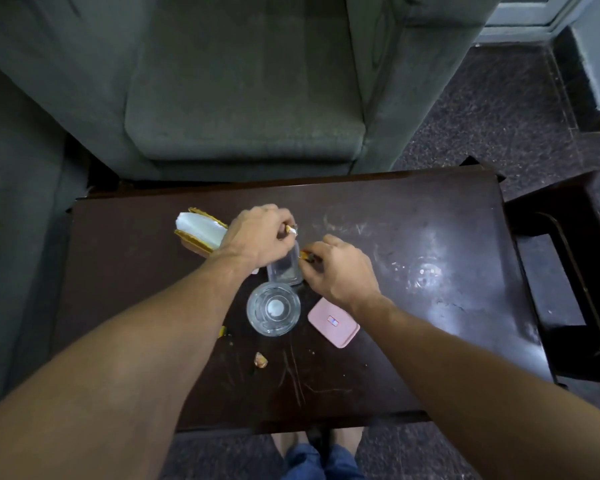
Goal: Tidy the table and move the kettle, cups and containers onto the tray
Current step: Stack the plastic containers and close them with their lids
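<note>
Mid-frame, the left hand (pixel 260 237) pinches a crumpled silver foil scrap (pixel 292 231) and the right hand (pixel 340 268) a gold wrapper scrap (pixel 305 255); clamp the fingers firmly, lifting clear of the small clear plastic container (pixel 284 271).

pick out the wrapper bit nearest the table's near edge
The crumpled gold scrap lying alone, nearer you than the glass. The rest sit farther back, one pinched in the left hand, one in the right hand.

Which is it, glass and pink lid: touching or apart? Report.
Apart. The head view shows a dark strip of table between the glass and the pink lid.
</note>
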Action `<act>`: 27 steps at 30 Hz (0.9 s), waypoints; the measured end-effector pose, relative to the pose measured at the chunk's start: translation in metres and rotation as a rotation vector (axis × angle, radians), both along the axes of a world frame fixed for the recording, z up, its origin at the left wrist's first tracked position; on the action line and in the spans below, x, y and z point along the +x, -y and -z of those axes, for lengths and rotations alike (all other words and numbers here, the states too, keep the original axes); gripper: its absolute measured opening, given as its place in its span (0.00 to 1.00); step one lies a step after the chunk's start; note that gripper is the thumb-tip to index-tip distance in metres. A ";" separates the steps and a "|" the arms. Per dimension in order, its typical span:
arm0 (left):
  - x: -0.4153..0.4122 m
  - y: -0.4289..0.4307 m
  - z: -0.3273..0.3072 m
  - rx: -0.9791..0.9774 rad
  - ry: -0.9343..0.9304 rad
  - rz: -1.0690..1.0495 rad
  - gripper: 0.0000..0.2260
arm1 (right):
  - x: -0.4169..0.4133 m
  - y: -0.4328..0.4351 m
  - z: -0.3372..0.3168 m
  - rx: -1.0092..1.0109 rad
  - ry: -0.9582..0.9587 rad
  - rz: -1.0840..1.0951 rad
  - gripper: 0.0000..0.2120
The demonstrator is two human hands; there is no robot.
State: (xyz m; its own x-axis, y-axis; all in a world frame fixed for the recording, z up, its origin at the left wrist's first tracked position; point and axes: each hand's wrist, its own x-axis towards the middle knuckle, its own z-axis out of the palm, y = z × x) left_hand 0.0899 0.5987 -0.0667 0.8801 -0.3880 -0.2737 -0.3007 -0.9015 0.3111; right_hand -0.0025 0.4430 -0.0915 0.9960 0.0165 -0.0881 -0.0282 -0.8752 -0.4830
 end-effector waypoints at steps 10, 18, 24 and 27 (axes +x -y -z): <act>-0.017 -0.026 -0.003 0.028 -0.066 0.107 0.16 | 0.003 -0.021 0.007 -0.018 -0.075 -0.083 0.12; -0.037 -0.066 -0.016 -0.069 0.008 -0.081 0.09 | 0.005 -0.025 -0.020 0.047 0.119 0.053 0.10; -0.068 -0.117 -0.026 0.025 0.044 -0.246 0.07 | -0.005 -0.073 -0.060 0.110 0.331 -0.129 0.07; -0.091 -0.132 -0.028 0.051 0.032 -0.272 0.06 | -0.020 -0.106 -0.073 0.093 0.362 -0.245 0.08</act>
State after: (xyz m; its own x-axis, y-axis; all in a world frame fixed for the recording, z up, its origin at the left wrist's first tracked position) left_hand -0.0006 0.7311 -0.0388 0.9586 -0.1228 -0.2570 -0.0546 -0.9648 0.2574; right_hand -0.0223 0.5487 -0.0188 0.9280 0.2477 0.2784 0.3603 -0.7873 -0.5004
